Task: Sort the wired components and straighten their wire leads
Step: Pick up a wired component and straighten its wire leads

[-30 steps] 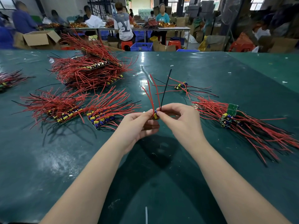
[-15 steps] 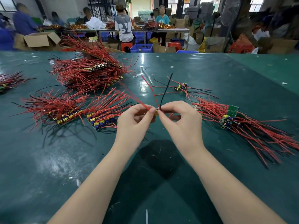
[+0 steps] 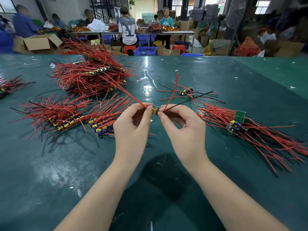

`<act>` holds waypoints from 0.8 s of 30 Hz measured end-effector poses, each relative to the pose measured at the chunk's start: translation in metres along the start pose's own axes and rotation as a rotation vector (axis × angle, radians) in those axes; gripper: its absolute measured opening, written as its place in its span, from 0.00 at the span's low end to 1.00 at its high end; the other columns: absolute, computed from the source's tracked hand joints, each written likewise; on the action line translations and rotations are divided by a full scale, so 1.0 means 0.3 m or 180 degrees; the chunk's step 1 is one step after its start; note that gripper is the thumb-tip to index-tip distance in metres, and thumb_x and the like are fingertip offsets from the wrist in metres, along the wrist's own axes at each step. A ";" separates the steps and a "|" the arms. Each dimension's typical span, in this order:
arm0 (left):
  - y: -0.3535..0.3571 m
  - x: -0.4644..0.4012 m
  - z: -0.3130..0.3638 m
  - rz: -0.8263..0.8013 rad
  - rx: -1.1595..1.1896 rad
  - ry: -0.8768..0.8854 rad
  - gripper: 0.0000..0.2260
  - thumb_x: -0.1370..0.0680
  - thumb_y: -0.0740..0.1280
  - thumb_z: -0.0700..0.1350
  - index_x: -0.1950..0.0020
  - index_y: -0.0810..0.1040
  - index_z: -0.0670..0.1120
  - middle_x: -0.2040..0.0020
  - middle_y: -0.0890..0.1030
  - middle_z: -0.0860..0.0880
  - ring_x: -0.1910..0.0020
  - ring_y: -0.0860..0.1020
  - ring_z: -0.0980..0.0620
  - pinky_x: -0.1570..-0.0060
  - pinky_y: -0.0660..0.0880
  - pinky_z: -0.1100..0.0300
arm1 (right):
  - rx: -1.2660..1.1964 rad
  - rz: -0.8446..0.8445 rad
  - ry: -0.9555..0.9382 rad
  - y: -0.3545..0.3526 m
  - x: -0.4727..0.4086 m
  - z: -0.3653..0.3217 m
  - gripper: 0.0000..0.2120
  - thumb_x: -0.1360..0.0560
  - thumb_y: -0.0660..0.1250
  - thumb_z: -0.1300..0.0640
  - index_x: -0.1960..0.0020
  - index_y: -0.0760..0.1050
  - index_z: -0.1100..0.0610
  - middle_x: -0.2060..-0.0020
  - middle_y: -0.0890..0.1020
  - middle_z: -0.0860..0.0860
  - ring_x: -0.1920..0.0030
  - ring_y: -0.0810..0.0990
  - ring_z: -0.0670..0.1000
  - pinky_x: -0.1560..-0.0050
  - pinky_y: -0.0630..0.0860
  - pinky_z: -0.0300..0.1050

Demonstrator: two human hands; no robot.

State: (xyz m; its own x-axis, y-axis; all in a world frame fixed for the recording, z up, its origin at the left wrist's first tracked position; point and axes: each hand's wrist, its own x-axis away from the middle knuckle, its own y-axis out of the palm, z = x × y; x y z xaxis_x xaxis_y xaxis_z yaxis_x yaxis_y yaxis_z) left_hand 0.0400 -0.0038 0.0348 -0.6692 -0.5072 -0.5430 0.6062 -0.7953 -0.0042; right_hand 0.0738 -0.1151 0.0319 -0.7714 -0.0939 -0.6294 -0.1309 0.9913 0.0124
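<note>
The small board (image 3: 156, 110) is held level above the table (image 3: 50, 172) — left hand (image 3: 133, 125) pinching one end, right hand (image 3: 183, 129) the other. Its wires splay away from both pinches.

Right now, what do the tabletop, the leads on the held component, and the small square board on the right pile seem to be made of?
Dark green tabletop: a smooth mat, probably rubber or vinyl, since it shows glossy glare and scuffs. Red lead and black lead: flexible plastic-insulated wire, judging by the uniform coloured sheath and gentle bends. Small green square board: likely fibreglass circuit board, flat and rigid, with a matte green coating.
</note>
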 end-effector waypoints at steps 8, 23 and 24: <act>-0.001 -0.014 -0.014 -0.0045 0.0902 -0.0683 0.05 0.23 0.69 0.36 0.52 0.81 0.44 0.60 0.85 0.49 0.58 0.84 0.52 0.54 0.79 0.63 | -0.0394 0.0063 0.0412 0.003 0.000 -0.014 0.06 0.27 0.70 0.66 0.56 0.81 0.56 0.59 0.85 0.50 0.56 0.84 0.47 0.51 0.77 0.35; -0.002 -0.012 -0.034 0.0087 0.1267 -0.1026 0.06 0.24 0.68 0.34 0.51 0.81 0.43 0.61 0.85 0.49 0.60 0.83 0.54 0.59 0.78 0.66 | 0.0311 -0.0073 -0.0144 0.011 0.016 0.008 0.05 0.29 0.73 0.66 0.55 0.83 0.59 0.57 0.85 0.50 0.55 0.83 0.46 0.51 0.79 0.40; -0.002 -0.011 -0.035 0.0089 0.1264 -0.1048 0.06 0.24 0.68 0.34 0.50 0.80 0.43 0.62 0.85 0.50 0.61 0.82 0.55 0.60 0.77 0.66 | 0.0475 -0.0111 -0.0305 0.013 0.019 0.009 0.05 0.29 0.74 0.66 0.55 0.83 0.59 0.57 0.85 0.50 0.54 0.83 0.46 0.51 0.80 0.42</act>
State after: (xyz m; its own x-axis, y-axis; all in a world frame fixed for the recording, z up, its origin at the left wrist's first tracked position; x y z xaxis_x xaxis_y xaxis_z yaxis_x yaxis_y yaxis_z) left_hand 0.0465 0.0018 0.0277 -0.7937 -0.5567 -0.2451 0.4585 -0.8123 0.3605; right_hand 0.0705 -0.1116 0.0263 -0.7042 -0.1264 -0.6986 -0.0572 0.9909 -0.1216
